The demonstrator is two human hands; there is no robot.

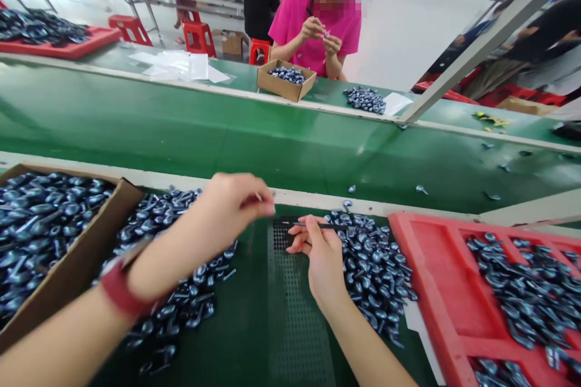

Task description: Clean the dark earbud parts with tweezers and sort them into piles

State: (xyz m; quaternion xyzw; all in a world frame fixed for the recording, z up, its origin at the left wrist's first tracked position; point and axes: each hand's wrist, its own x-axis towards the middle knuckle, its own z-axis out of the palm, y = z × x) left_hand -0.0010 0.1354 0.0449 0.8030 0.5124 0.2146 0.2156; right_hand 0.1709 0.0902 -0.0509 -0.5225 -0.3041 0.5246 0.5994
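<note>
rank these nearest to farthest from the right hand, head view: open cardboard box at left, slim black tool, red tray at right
1. Slim black tool: held in the right hand.
2. Red tray: on the right, beyond the parts pile.
3. Open cardboard box: at the far left.

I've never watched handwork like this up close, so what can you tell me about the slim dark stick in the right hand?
The slim dark stick looks straight and narrow, tapering to a fine tip at its left end; its material is unclear. It lies nearly level between the thumb and fingers of the right hand, which hide its middle. The tip is over the far end of the perforated strip; whether they touch can't be told.
</note>
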